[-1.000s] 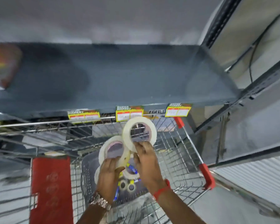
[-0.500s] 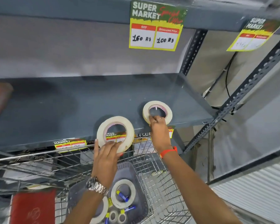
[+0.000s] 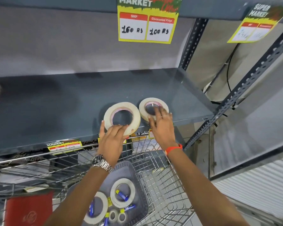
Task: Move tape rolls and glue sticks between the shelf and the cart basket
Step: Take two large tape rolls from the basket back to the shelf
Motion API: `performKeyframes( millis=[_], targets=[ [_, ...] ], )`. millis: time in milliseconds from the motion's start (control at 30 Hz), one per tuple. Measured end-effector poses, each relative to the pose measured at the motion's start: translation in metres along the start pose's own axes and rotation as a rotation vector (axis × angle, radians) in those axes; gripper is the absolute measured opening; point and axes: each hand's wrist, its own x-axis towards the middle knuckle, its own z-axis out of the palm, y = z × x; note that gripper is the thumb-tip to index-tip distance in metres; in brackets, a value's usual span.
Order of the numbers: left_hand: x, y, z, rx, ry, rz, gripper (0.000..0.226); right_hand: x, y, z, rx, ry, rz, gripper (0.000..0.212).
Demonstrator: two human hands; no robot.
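Note:
Two large cream tape rolls lie flat near the front edge of the grey metal shelf [image 3: 55,103]. My left hand [image 3: 112,141] grips the near rim of the left tape roll [image 3: 121,106], thumb on its outer side. My right hand [image 3: 162,128] rests with straight fingers across the near rim of the right tape roll [image 3: 153,101]. Below, a grey plastic basket [image 3: 141,190] sits in the wire cart [image 3: 167,180]. It holds two more big tape rolls [image 3: 114,190], two small rolls [image 3: 113,216] and blue glue sticks [image 3: 122,194] with yellow caps.
A yellow price card [image 3: 147,28] hangs from the shelf above, with another card [image 3: 255,28] to its right. A perforated upright [image 3: 245,88] slants past the shelf's right end. A red panel [image 3: 28,209] sits in the cart at the lower left.
Both hands lifted a tape roll each out of the cart and set them on the shelf. The left roll has come down beside the right one.

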Motion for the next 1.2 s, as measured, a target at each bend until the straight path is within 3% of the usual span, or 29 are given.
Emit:
performKeyframes(
  millis=[200, 300, 600, 1200],
  targets=[
    [0.047, 0.030, 0.016, 0.042, -0.019, 0.112, 0.043, -0.016, 0.047, -0.006, -0.120, -0.103, 0.184, 0.085],
    [0.068, 0.047, 0.030, 0.084, -0.046, 0.190, 0.047, -0.018, 0.060, -0.002, -0.166, -0.170, 0.186, 0.092],
    [0.085, 0.065, 0.065, 0.014, -0.167, 0.224, 0.037, -0.018, 0.072, -0.001, -0.138, -0.135, 0.132, 0.090],
    [0.088, 0.066, 0.073, 0.007, -0.127, 0.186, 0.036, -0.020, 0.074, 0.016, -0.093, -0.083, 0.127, 0.092]
  ],
)
